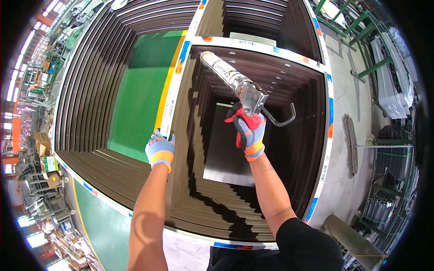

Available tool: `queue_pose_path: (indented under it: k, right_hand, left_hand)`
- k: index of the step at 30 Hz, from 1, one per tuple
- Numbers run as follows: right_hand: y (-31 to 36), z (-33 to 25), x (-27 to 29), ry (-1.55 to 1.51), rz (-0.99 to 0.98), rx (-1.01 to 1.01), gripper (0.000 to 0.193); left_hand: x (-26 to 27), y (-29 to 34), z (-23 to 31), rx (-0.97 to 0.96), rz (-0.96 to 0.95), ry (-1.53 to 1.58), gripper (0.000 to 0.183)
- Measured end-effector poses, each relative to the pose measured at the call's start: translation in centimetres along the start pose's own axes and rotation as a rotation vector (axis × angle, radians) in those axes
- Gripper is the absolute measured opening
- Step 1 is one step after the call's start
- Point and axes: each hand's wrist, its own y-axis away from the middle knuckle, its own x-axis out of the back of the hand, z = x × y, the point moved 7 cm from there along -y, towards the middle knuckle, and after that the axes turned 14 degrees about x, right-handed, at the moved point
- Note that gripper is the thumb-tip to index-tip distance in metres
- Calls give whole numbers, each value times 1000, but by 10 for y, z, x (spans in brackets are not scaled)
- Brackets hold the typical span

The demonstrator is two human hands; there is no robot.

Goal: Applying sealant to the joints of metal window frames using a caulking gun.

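A caulking gun (pixel 251 95) is gripped in my right hand (pixel 251 133), which wears a blue-grey, orange and red glove. Its metal frame carries a white printed sealant tube (pixel 221 67) pointing up and left over the frame opening. A hooked metal rod sticks out behind it to the right. My left hand (pixel 161 150), gloved the same way, is closed at the white-faced middle bar (pixel 171 101) of the stacked brown window frames (pixel 92 90). A small dark tip shows beside its fingers; what they hold is hidden.
Blue and orange tape pieces mark the stack's white edges (pixel 329 176). Green flooring (pixel 140 90) with a yellow line shows through the left opening. Green racks (pixel 361 27) with long profiles stand to the right, and a grey roll (pixel 355 241) lies lower right. Cluttered shelves line the far left.
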Motion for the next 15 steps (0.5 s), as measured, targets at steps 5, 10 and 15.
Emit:
queue_pose_path:
  k: [5,10,15]
  right_hand:
    - [-8,-27,-4,443,-262,-85,34]
    - [37,-66,9,90,-48,-347,35]
    - [82,-95,58,439,-40,-175,37]
  left_hand:
    - [0,-1,2,15,-22,-31,64]
    - [-2,-1,-1,-6,24,-86,67]
    - [-9,-6,1,-35,48,-132,70]
